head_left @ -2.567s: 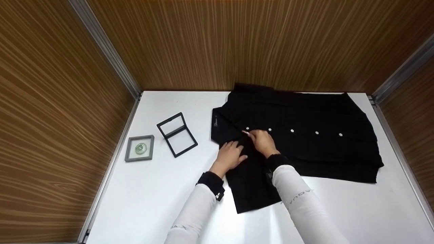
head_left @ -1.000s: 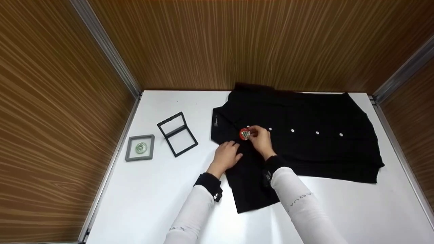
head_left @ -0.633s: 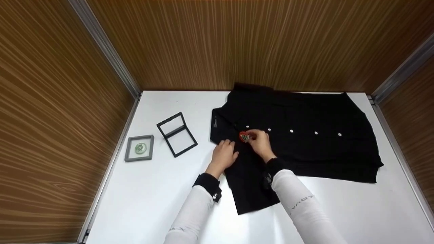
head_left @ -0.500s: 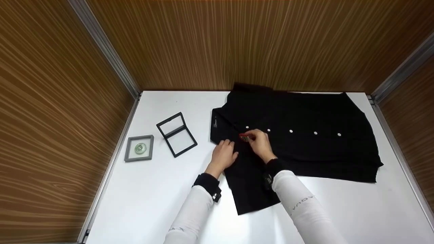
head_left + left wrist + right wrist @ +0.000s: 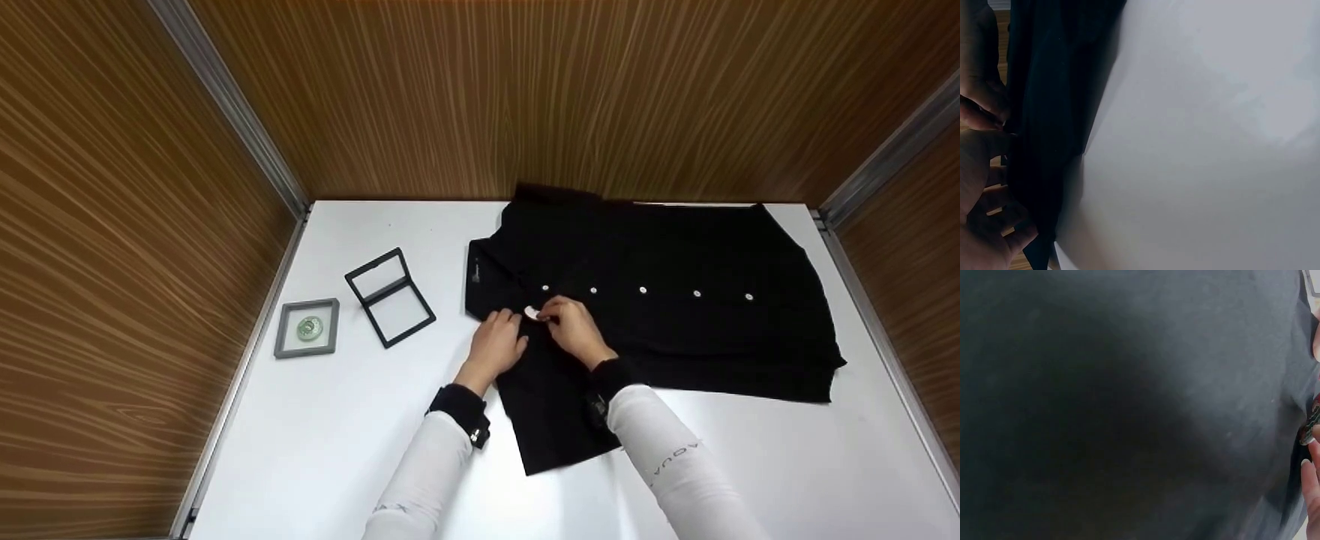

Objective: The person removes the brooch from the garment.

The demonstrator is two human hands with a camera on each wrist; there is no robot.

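A black button-up shirt (image 5: 697, 337) lies spread out with its collar to the left and a row of white buttons down its front. Near the collar, my right hand (image 5: 574, 328) pinches a round badge (image 5: 532, 312) between thumb and fingers. Its pale back edge shows in the head view, while a sliver of its red, patterned face shows at the border of the right wrist view. Whether a pin passes through the cloth cannot be seen. Just left of the badge, my left hand (image 5: 493, 345) rests on the shirt below the collar, fingers relaxed.
To the left on the white table (image 5: 315, 450) stands an open black display frame (image 5: 385, 289) with clear panes. Farther left lies a grey frame (image 5: 282, 334) holding a green round badge (image 5: 309, 328). Wood-patterned walls (image 5: 480, 97) close in the table's back and sides.
The right hand has turned the badge from its red face to its pale back and moved slightly toward me. The left hand slid a little left from its earlier place, then stayed still.
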